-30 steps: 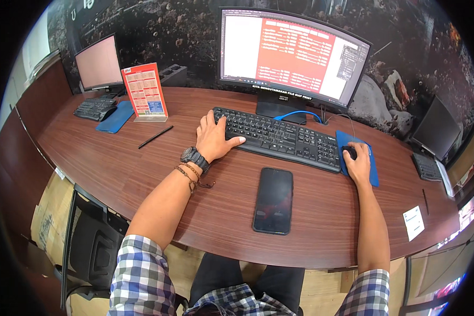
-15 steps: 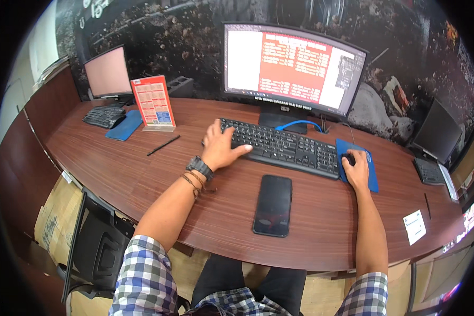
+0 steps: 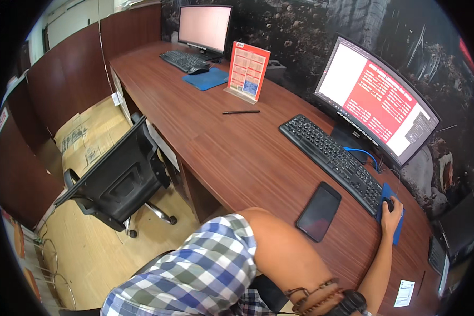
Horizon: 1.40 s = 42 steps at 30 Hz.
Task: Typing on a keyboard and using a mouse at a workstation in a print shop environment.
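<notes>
My right hand [image 3: 391,217] is closed over a black computer mouse [image 3: 388,204] on a blue mouse pad [image 3: 398,231]. Just left of it lies a long black keyboard [image 3: 334,160], with nobody's fingers on it. My left forearm [image 3: 289,253], with a black watch [image 3: 347,304] and cord bracelets at the wrist, bends down toward the lower edge; the left hand itself is cut off there. Between my arms a black smartphone [image 3: 319,211] rests flat, screen up. Behind the keyboard stands a lit monitor [image 3: 379,100] showing a red page layout.
Farther left on the brown desk [image 3: 216,137] are a black pen [image 3: 241,111], a red-and-white upright card stand [image 3: 248,71], and a second monitor [image 3: 204,29] with keyboard and mouse. A black office chair [image 3: 118,179] stands at the left. A white paper card [image 3: 404,293] lies lower right.
My left hand has left the keyboard and moved back, out of the picture's lower edge. The view has swung left, showing more of the chair and floor. My right hand stays on the mouse.
</notes>
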### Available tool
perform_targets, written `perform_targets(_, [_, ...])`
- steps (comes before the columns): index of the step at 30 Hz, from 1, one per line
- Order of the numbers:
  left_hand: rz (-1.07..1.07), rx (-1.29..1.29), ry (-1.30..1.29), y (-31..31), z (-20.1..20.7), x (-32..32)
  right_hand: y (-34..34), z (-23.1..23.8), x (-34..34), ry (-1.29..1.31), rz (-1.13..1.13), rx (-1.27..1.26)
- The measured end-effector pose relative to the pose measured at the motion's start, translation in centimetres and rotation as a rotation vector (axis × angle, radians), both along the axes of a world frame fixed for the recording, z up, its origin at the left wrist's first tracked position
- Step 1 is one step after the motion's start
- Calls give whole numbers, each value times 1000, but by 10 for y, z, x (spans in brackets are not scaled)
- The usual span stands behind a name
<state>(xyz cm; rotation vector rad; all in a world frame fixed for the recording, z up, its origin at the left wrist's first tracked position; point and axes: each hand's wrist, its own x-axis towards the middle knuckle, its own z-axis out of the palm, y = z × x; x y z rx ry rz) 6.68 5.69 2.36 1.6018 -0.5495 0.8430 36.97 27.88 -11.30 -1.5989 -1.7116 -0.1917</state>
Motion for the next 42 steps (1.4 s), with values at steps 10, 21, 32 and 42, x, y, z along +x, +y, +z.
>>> perform_targets(10, [3, 26, -4, -16, -8, 15, 4, -6, 2, -17, 8, -17])
perform_targets(21, [-41, 43, 29, -23, -16, 23, 5, -4, 1, -8, 6, -26])
perform_targets(32, [-75, 72, 68, -24, -17, 24, -1, 0, -4, -16, -8, -68])
perform_targets(42, [-109, 111, 98, -22, -17, 23, 4, -2, -1, -19, -7, -70])
